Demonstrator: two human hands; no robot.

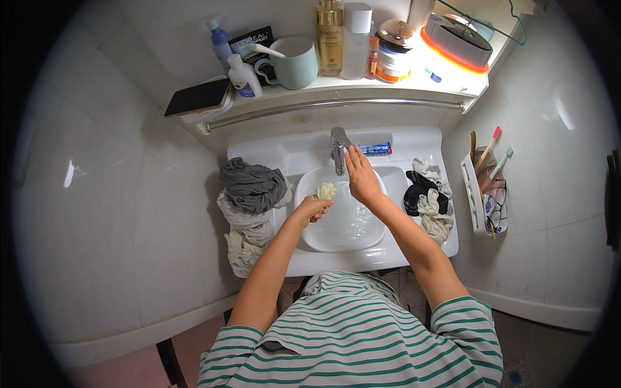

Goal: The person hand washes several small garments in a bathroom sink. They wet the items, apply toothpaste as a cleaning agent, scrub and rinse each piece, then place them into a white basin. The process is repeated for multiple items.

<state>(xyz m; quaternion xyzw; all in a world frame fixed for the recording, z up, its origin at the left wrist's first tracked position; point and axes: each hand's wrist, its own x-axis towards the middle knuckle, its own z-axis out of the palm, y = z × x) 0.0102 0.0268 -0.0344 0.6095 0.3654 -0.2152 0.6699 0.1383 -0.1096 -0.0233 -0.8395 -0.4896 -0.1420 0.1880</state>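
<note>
My left hand (313, 209) grips a bunched pale-yellow cloth (325, 190) over the left side of the white washbasin (300, 237). Water stands in the bowl, rippling and bubbling on the right. With fingers stretched out and nothing held, my right hand (363, 177) is beside the chrome faucet (338, 145); whether the fingertips touch it is unclear. Crumpled cloths lie on the left ledge: a dark grey garment (252, 184), white cloth (245, 220) and cream cloth (242, 252). On the right ledge rest black socks (421, 191) and cream socks (435, 223).
A blue tube (376, 149) lies behind the faucet. Above runs a chrome towel bar (335, 103) under a shelf holding a phone (199, 98), mug (297, 63), bottles (330, 43) and a lit lamp (456, 46). A wall caddy (473, 199) holds toothbrushes and glasses.
</note>
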